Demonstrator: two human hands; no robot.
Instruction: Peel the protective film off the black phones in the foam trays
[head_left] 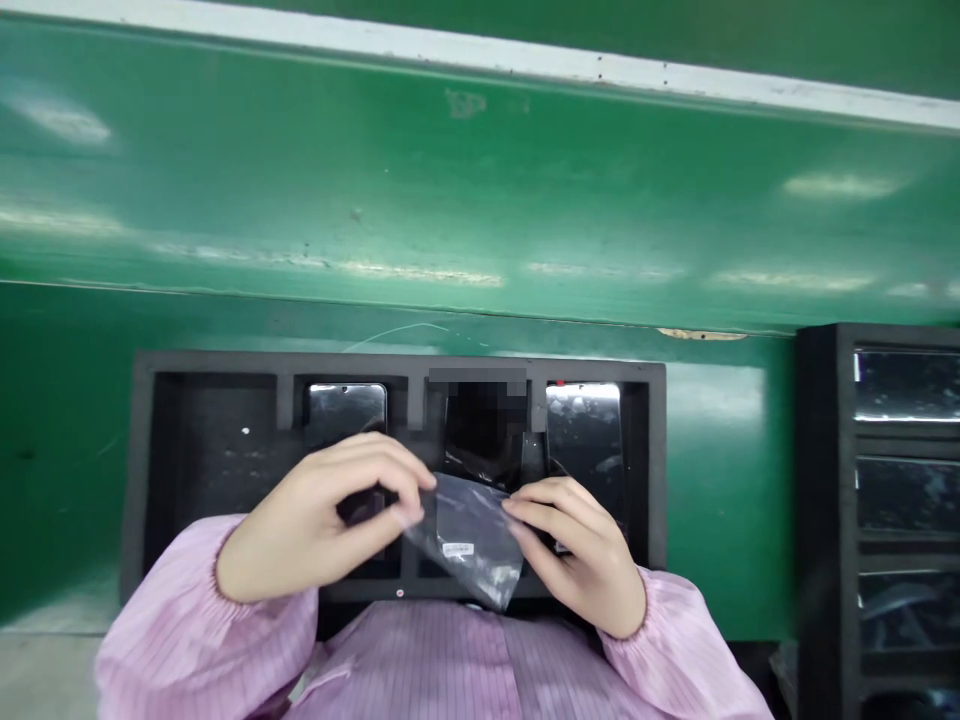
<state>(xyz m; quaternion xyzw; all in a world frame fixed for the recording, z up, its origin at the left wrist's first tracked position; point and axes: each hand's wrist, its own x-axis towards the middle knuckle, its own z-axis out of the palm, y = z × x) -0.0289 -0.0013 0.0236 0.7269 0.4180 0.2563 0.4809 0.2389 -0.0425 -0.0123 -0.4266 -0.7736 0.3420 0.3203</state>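
A clear plastic bag (480,520) is stretched between my two hands, above the front of a black foam tray (656,480). My left hand (322,510) pinches the bag's left edge between thumb and fingers. At its upper right corner, my right hand (577,540) has thumb and fingertips closed on it. A small white label (458,549) shows at the bag; whether it is on the plastic or behind it I cannot tell. Just beyond the bag lies a dark glossy panel (484,440) in a middle compartment. Phone-like glossy panels lie to its left (347,405) and right (589,430).
The tray's leftmost compartment (217,450) has a small white speck. To the right stands another black foam tray (821,480) with several glossy dark panels (907,495) in its slots. Both trays rest on a green work surface (720,450), with a white strip (480,48) running across farther back.
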